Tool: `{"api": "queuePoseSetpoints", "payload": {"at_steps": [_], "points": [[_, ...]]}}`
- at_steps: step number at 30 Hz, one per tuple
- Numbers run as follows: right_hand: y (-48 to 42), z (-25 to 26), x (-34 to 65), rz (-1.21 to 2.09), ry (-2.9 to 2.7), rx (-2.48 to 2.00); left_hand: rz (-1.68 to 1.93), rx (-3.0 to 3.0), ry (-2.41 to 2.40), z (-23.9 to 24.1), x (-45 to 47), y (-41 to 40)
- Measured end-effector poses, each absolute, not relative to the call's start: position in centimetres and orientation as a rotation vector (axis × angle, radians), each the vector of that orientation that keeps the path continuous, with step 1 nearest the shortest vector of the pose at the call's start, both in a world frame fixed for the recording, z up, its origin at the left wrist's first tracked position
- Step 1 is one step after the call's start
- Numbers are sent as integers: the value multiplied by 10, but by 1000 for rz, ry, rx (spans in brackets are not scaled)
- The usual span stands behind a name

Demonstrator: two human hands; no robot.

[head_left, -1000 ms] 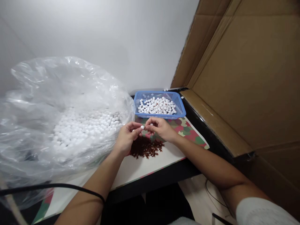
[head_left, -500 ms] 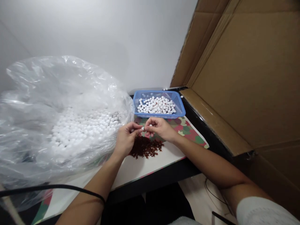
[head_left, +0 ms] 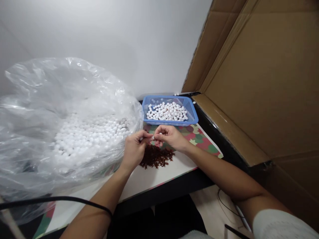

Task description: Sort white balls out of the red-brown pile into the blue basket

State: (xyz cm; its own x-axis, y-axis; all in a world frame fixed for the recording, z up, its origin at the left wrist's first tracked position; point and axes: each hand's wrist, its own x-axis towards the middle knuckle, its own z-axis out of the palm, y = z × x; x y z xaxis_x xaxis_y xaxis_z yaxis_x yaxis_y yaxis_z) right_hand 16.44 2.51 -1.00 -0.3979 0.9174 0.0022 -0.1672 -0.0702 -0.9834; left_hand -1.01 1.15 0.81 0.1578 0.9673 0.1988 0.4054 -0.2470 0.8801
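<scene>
My left hand [head_left: 136,148] and my right hand [head_left: 168,135] meet fingertip to fingertip just above a heap of reddish-brown peelings [head_left: 156,156] on the table. The left fingers pinch a small white ball [head_left: 152,137]. The right fingers are curled, with another small white ball [head_left: 160,134] showing between them. Behind the hands stands a blue plastic basket [head_left: 191,113] holding several white balls. To the left a large clear plastic bag [head_left: 50,99] lies open, full of white balls.
A big open cardboard box [head_left: 261,83] fills the right side, its flap leaning up against the wall. The white tabletop has a camouflage-patterned edge [head_left: 201,141]. A black cable [head_left: 54,199] crosses my left forearm. A few loose white balls lie behind the basket.
The hands stay together over the brown heap; the fingers have closed a little more on the white ball. The view has shifted slightly.
</scene>
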Motion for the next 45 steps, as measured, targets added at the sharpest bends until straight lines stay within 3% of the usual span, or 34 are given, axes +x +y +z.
{"api": "queuePoseSetpoints", "payload": {"at_steps": [8,14,17,21,25,27,31,35,40,45], "points": [[22,-11,161,1508,-1330,-863,1064,1822,1333,11,-10,9],[18,8,161,1364,-1597,-900,1162,1535,1289,12,-9,13],[33,20,176,1036,-1694,-1037,1160,1472,1256,15,-13,17],[66,26,213,364,-1802,-1311,1131,1358,1118,20,-20,20],[69,24,226,123,-1877,-1338,1092,1213,884,22,-23,20],[57,23,217,194,-1935,-1232,1104,1147,841,22,-22,20],[35,8,188,641,-2289,-1033,1114,1019,838,24,-20,21],[33,-17,173,761,-2426,-1028,1073,1002,902,20,-16,22],[33,-24,174,816,-2345,-1044,1033,1235,996,9,-15,22],[31,-12,178,1182,-2003,-1136,934,1323,1101,9,-12,19]]}}
